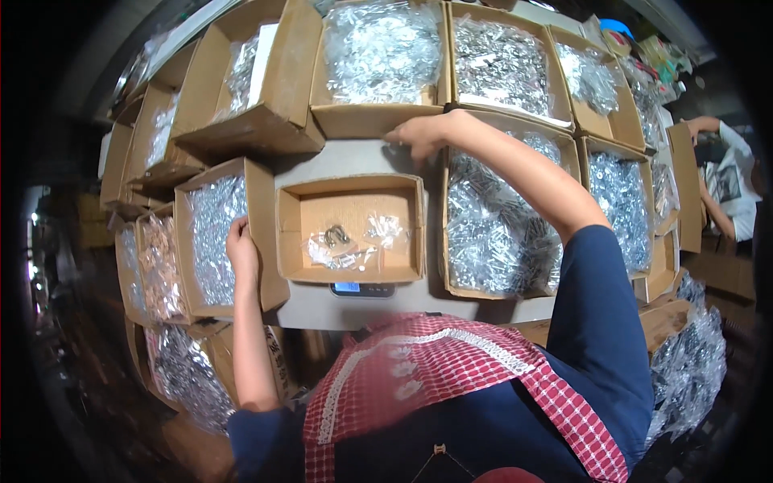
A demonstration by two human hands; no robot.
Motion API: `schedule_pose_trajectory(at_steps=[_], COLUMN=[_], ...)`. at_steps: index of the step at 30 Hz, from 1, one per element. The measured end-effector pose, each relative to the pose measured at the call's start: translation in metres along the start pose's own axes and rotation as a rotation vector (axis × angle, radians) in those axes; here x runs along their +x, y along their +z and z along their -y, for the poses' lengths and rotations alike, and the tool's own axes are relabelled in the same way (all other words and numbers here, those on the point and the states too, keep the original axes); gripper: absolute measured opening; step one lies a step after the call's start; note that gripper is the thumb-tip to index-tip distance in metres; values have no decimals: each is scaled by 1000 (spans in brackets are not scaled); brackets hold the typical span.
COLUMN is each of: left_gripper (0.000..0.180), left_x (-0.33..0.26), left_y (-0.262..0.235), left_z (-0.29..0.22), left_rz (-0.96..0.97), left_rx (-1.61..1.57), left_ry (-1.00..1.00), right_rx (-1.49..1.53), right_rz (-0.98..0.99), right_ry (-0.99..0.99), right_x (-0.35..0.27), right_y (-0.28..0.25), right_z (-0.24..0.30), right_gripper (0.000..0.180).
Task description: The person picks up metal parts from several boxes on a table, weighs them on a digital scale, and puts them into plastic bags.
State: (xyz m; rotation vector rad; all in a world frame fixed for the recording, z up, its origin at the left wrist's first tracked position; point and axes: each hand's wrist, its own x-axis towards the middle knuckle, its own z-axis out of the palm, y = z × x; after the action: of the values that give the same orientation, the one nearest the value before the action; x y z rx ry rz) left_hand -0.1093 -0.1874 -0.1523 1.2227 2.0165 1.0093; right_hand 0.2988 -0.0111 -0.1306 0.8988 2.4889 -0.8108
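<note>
My left hand [243, 245] reaches into a cardboard box [262, 209] of small clear bags of metal parts [216, 241], beside its right wall. Its fingers are bent together at the bags; whatever they grip is hidden. My right arm crosses over a box of bagged screws [499, 217]. Near the front wall of the far middle box [362, 121], my right hand [425, 137] has its fingers apart and holds nothing I can see. Between my hands stands a shallow cardboard box [350, 272] with a few small bags [334, 249], on a digital scale [364, 289].
More cardboard boxes of bagged hardware ring the grey table [314, 310], including bagged silver parts [382, 52] and copper-coloured parts [161, 266]. A large plastic bag [684, 370] lies at the lower right. Another person [729, 177] works at the far right.
</note>
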Motion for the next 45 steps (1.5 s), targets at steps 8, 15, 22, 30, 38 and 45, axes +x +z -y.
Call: schedule_pose_trajectory(at_steps=[8, 15, 22, 30, 38, 45], left_gripper=[23, 22, 23, 26, 24, 23], left_x=[-5, -6, -10, -6, 2, 3], left_y=[6, 3, 9, 3, -6, -13], left_z=[-15, -15, -36, -17, 2, 7], left_rz=[56, 14, 85, 80, -68, 27], left_rx=[-145, -188, -170, -227, 23, 24], left_ry=[-120, -200, -177, -201, -55, -57], right_rx=[-341, 604, 934, 740, -160, 1291], right_rz=[44, -159, -150, -1383, -1101, -1911], right_ry=[-349, -171, -600, 254, 1364, 418], right_x=[38, 21, -66, -206, -306, -353], right_y=[38, 3, -30, -37, 45, 34], right_z=[11, 16, 49, -192, -344, -291], right_gripper=[27, 18, 16, 24, 37, 15])
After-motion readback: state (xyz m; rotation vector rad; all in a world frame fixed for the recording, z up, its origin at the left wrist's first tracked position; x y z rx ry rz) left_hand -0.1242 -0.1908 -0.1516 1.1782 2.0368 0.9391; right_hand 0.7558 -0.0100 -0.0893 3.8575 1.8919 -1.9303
